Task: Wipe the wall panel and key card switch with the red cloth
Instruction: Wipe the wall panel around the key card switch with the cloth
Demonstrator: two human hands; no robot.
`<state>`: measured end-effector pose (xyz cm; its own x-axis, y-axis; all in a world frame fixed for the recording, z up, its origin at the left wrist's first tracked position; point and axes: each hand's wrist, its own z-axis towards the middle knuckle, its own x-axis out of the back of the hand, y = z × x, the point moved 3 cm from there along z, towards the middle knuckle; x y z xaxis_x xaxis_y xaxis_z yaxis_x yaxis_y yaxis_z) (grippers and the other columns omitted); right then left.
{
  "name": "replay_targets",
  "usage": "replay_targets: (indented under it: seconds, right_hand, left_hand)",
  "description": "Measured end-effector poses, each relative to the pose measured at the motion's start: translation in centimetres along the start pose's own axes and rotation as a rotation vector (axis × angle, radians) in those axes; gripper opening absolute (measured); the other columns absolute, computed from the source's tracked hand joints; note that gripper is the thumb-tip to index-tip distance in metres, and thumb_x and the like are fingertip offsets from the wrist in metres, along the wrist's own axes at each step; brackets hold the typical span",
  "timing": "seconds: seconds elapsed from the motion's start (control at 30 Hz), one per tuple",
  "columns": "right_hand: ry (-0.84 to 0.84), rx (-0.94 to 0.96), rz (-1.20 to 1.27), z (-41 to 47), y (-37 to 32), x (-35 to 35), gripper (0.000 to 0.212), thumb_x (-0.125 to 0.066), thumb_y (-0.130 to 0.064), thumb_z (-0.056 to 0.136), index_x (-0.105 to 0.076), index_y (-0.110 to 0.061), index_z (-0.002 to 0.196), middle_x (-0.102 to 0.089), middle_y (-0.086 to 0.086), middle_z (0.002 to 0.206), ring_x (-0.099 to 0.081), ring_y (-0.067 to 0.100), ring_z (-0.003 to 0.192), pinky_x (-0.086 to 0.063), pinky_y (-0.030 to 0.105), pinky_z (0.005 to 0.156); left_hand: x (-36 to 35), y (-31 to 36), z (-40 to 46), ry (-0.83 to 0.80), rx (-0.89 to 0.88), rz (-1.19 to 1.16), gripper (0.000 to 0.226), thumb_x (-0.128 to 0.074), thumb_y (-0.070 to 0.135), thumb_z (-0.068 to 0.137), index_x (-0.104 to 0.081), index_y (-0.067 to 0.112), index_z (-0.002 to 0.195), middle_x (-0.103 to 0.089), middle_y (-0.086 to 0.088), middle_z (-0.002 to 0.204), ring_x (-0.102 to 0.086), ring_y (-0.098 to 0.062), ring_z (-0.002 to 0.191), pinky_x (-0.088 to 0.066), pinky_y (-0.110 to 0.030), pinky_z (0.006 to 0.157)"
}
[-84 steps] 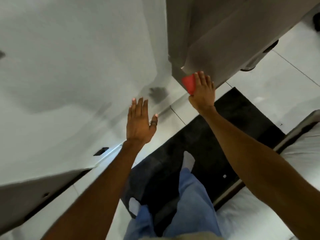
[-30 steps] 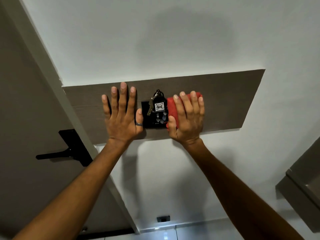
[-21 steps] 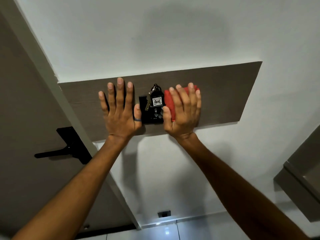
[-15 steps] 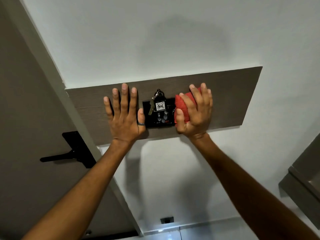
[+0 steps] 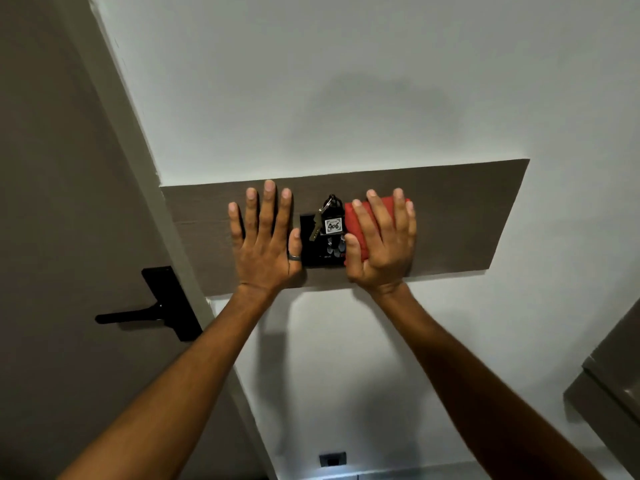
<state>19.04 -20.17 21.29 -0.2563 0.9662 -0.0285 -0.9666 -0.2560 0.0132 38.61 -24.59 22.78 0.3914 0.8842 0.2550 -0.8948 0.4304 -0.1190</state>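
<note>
Right beside the black key card switch (image 5: 320, 249), right hand (image 5: 381, 244) presses the folded red cloth (image 5: 360, 233) flat, left hand (image 5: 265, 240) splayed empty — a leftward swipe could snag the dangling keys (image 5: 327, 220).

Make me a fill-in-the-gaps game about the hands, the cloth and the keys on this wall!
1. The red cloth is pressed flat under the ____ hand.
2. The tag on the keys shows the number ____.
3. The left hand lies flat on the wall panel and holds ____.
4. The black door handle is on the ____ side of the picture.

Missing words: right; 406; nothing; left
</note>
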Motion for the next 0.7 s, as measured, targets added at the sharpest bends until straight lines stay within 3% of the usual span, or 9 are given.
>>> replay_targets:
  seconds: [0.07, 0.2, 0.33, 0.5, 0.7]
  right_hand:
    - [-0.023, 0.111, -0.02, -0.9, 2.3, 0.4, 0.048, -0.047, -0.037, 0.105, -0.059, -0.016, 0.146, -0.059, 0.013, 0.15, -0.039, 0.039, 0.153, -0.03, 0.053, 0.129]
    - [-0.017, -0.126, -0.027, -2.8, 1.8, 1.0, 0.046, -0.047, -0.036, 0.106, -0.056, -0.017, 0.147, -0.059, 0.017, 0.149, -0.039, 0.042, 0.152, -0.029, 0.053, 0.129]
    - [-0.074, 0.232, 0.016, -0.5, 1.6, 0.9, 0.046, -0.053, -0.036, 0.102, -0.06, -0.018, 0.144, -0.06, 0.016, 0.148, -0.045, 0.042, 0.148, -0.031, 0.052, 0.129]
    - [-0.024, -0.014, -0.001, 1.7, 1.9, -0.3, 0.051, -0.054, -0.037, 0.103, -0.053, -0.023, 0.152, -0.048, 0.01, 0.158, -0.03, 0.033, 0.159, -0.023, 0.05, 0.131]
    - [-0.066, 0.121, -0.024, -3.0, 1.9, 1.4, 0.044, -0.051, -0.039, 0.104, -0.059, -0.016, 0.141, -0.054, 0.014, 0.147, -0.044, 0.042, 0.145, -0.03, 0.05, 0.129]
  left_hand:
    - [-0.3, 0.1, -0.3, 0.013, -0.009, 0.005, 0.06, -0.036, 0.035, 0.105, -0.023, 0.012, 0.158, 0.01, 0.0, 0.171, 0.006, -0.024, 0.158, -0.001, -0.051, 0.127]
    - [-0.1, 0.1, 0.1, 0.011, 0.001, 0.01, 0.06, -0.035, 0.035, 0.104, -0.022, 0.013, 0.158, 0.01, 0.001, 0.171, 0.007, -0.023, 0.157, 0.0, -0.051, 0.127]
    - [-0.2, -0.3, -0.2, 0.029, -0.001, 0.004, 0.061, -0.033, 0.035, 0.105, -0.017, 0.014, 0.16, 0.009, 0.0, 0.171, 0.006, -0.024, 0.157, 0.001, -0.051, 0.128]
    - [-0.8, 0.0, 0.0, 0.053, 0.003, 0.017, 0.061, -0.032, 0.035, 0.105, -0.018, 0.015, 0.162, 0.001, -0.003, 0.171, 0.0, -0.028, 0.158, -0.001, -0.052, 0.128]
    - [-0.8, 0.1, -0.4, 0.046, 0.003, 0.02, 0.062, -0.033, 0.036, 0.105, -0.017, 0.015, 0.162, 0.002, -0.002, 0.171, 0.0, -0.026, 0.158, -0.003, -0.053, 0.128]
